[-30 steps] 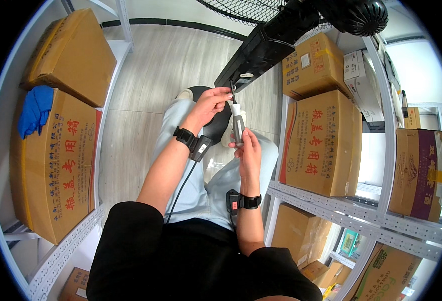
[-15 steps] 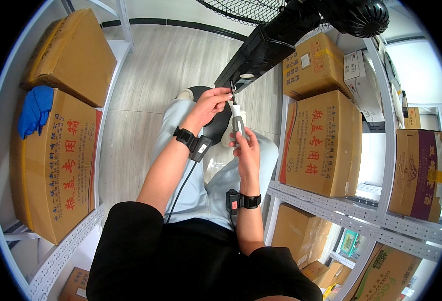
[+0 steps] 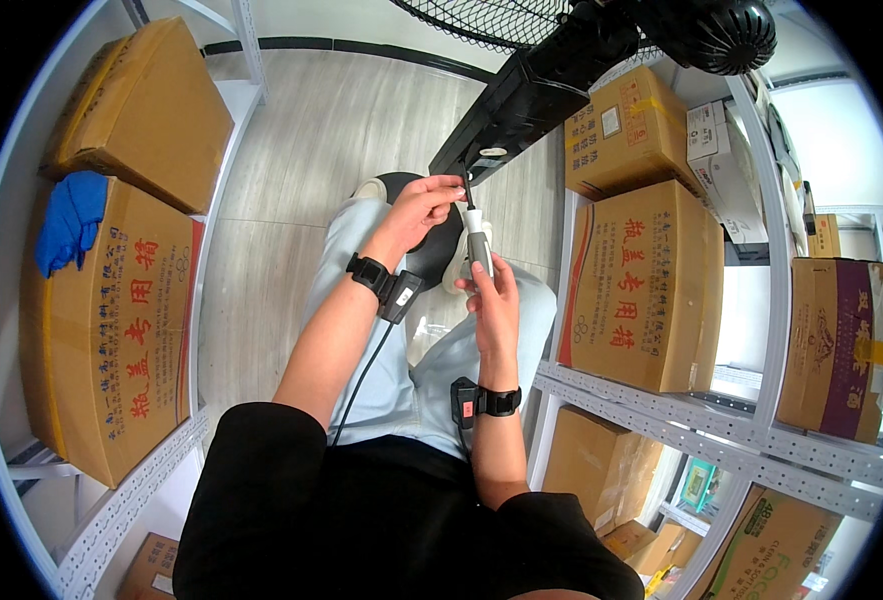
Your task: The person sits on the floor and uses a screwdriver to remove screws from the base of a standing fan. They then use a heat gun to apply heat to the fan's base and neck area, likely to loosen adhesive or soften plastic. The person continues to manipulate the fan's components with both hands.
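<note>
A screwdriver with a grey-and-white handle point(image 3: 478, 245) points up and away toward the black column of a standing fan point(image 3: 521, 105). Its dark tip meets the column's lower end, near a small pale oval patch; any screw there is too small to make out. Wrapped round the handle is my right hand point(image 3: 494, 295), thumb along its side. The bent fingers of my left hand point(image 3: 423, 208) pinch at the dark shaft just below the column. Beneath this hand, between my legs, the fan's round black base point(image 3: 436, 250) partly shows.
Metal shelves with cardboard boxes flank me: a box point(image 3: 121, 330) with a blue cloth point(image 3: 73, 220) at left, another box point(image 3: 641, 290) at right. The wire fan guard point(image 3: 486, 18) is at the top. Cables run from both wrist bands.
The screwdriver's handle has tilted very slightly to the right, with small movement in my right fingers. My left hand keeps its place at the shaft.
</note>
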Action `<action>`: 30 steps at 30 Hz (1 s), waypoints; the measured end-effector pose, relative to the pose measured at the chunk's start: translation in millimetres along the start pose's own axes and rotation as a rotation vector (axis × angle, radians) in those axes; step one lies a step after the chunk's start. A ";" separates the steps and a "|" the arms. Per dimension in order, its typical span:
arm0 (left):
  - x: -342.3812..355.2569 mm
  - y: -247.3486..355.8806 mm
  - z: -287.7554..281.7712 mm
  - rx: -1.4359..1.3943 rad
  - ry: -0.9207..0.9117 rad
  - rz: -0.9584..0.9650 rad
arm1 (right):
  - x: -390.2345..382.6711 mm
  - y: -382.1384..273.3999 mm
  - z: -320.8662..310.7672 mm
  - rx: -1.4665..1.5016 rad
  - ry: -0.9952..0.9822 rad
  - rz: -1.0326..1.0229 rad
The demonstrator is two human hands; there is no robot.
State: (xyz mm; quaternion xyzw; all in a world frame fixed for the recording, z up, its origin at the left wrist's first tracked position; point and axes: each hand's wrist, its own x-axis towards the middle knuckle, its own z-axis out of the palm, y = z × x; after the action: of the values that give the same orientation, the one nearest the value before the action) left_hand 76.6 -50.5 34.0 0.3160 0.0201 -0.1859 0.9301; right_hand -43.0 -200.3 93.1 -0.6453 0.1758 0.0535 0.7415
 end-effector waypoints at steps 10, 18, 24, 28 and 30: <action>0.9 -0.4 -0.5 0.004 0.007 0.002 | -0.4 0.2 -2.3 0.047 -0.027 0.026; 1.1 -1.6 -0.8 -0.001 -0.011 0.010 | 2.5 3.2 -3.1 0.067 -0.036 0.043; 0.5 -0.6 -0.7 0.004 -0.008 0.008 | 0.9 2.0 -1.1 0.061 -0.015 0.011; 0.0 0.0 0.1 0.000 -0.006 0.005 | -0.9 -2.1 1.1 0.048 0.025 0.017; 0.0 0.5 -0.1 0.007 -0.008 0.010 | -1.6 -3.2 1.0 0.058 0.036 0.031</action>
State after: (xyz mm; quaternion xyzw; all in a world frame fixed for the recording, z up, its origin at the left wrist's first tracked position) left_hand 76.8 -50.1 34.1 0.3188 0.0139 -0.1828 0.9299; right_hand -43.3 -199.6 96.7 -0.6215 0.2005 0.0481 0.7558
